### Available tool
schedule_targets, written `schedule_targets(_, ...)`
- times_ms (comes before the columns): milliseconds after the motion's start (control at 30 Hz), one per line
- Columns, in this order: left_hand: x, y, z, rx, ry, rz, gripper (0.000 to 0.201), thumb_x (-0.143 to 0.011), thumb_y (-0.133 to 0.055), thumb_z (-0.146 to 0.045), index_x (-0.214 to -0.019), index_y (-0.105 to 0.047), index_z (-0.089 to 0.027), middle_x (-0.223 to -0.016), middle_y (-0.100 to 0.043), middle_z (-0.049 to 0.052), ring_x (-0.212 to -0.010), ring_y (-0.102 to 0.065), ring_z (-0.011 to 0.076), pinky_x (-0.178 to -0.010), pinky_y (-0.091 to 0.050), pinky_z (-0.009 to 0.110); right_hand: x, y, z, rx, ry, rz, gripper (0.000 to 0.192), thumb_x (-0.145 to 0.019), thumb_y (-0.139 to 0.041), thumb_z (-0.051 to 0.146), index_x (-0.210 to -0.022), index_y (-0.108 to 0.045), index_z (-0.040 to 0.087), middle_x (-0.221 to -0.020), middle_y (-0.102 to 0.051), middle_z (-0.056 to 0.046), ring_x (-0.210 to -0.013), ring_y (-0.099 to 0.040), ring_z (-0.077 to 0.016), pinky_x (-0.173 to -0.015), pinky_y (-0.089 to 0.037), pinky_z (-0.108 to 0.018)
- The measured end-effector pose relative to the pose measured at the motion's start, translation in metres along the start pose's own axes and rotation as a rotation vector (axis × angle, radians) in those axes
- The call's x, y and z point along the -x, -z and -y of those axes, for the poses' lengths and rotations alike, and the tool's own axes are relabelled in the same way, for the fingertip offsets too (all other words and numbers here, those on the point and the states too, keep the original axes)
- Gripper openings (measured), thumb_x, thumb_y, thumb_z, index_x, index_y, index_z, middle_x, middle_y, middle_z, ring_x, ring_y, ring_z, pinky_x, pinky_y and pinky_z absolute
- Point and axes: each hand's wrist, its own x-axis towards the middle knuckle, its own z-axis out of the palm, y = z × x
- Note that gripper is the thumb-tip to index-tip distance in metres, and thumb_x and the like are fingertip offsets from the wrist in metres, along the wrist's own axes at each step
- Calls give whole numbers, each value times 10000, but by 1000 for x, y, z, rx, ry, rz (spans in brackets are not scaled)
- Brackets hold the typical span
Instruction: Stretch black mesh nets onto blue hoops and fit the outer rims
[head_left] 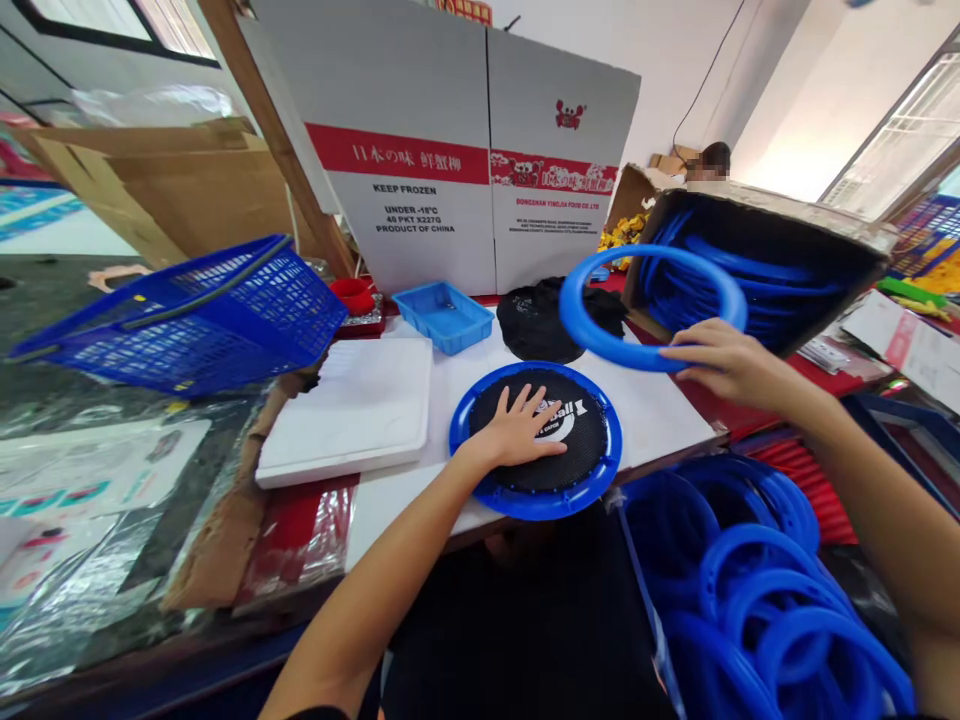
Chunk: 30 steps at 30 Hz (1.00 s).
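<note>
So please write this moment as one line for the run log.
left hand: flat on black mesh disc | right hand: holding blue ring | box of blue rings: right, tilted open

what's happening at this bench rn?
A person's left hand presses flat on a round blue-rimmed disc with black mesh lying on the white tabletop. The right hand holds a loose blue plastic ring lifted above the table, beside a tipped cardboard box of blue rings.
</note>
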Motion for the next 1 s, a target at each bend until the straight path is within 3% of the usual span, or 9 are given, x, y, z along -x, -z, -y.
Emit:
schedule_targets(100, -3, 10, -2, -8, -13, -13, 939, -992, -425, -861, -1737, -358, -294, -1856, -145, 142, -1724, -30, 440, -1339, 4, 716, 3, -32, 35, -143, 41, -24, 359, -1052, -656, 321, -1390, -777, 339, -1295, -771, -108, -1189, -675, -314, -1039, -590, -517)
schedule_targets(233, -25, 21, -6, -114, -20, -100, 779, -1080, -395, -715, -1666, -482, -210, -1799, -308, 206, -1694, -200, 435, -1343, -165, 651, 7, -63, 51, -390, -186, -117, 354, -1004, -743, 385, -1353, -795, 358, -1293, -797, -79, -1206, -715, -318, -1104, -577, -534)
schedule_targets(333, -49, 21, -6, -202, 39, -162, 726, -1080, -452, -659, -1593, -554, -155, -1680, -460, 260, -1586, -381, 464, -1277, -304, 621, 9, -71, 53, -590, -421, -208, 455, -928, -834, 464, -1356, -791, 319, -1339, -798, -71, -1233, -734, -336, -1101, -580, -522)
schedule_targets(433, -66, 15, -4, -231, 69, -282, 686, -1079, -443, -660, -1508, -609, -152, -1514, -593, 248, -1428, -519, 437, -1185, -401, 574, 14, -67, 55, -678, -510, -223, 531, -880, -881, 489, -1367, -782, 301, -1352, -795, -72, -1244, -737, -340, -1119, -565, -522)
schedule_targets(600, -76, 6, 4, -252, 66, -359, 728, -1061, -417, -727, -1459, -639, -160, -1458, -607, 251, -1363, -540, 436, -1132, -425, 561, 25, -56, 65, -677, -520, -177, 517, -911, -850, 489, -1391, -769, 315, -1405, -772, -69, -1328, -700, -351, -1173, -527, -536)
schedule_targets(800, -87, 10, 13, -168, 127, -265, 782, -1011, -449, -807, -1476, -622, -203, -1481, -583, 243, -1404, -524, 444, -1159, -411, 593, 24, -60, 78, -668, -504, -131, 489, -922, -834, 485, -1374, -775, 310, -1354, -784, -73, -1265, -714, -345, -1107, -551, -514)
schedule_targets(900, -88, 11, 7, -155, 156, -242, 733, -1031, -457, -764, -1448, -629, -186, -1526, -554, 247, -1421, -511, 443, -1180, -391, 624, 21, -67, 82, -665, -500, -148, 482, -924, -825, 487, -1366, -780, 300, -1337, -788, -79, -1241, -718, -341, -1096, -556, -503)
schedule_targets(1000, -83, 5, -6, -234, 101, -345, 639, -1075, -476, -641, -1483, -602, -166, -1560, -532, 250, -1439, -496, 432, -1228, -326, 654, 20, -73, 82, -655, -479, -154, 479, -930, -817, 496, -1368, -779, 307, -1320, -792, -80, -1221, -722, -339, -1071, -567, -494)
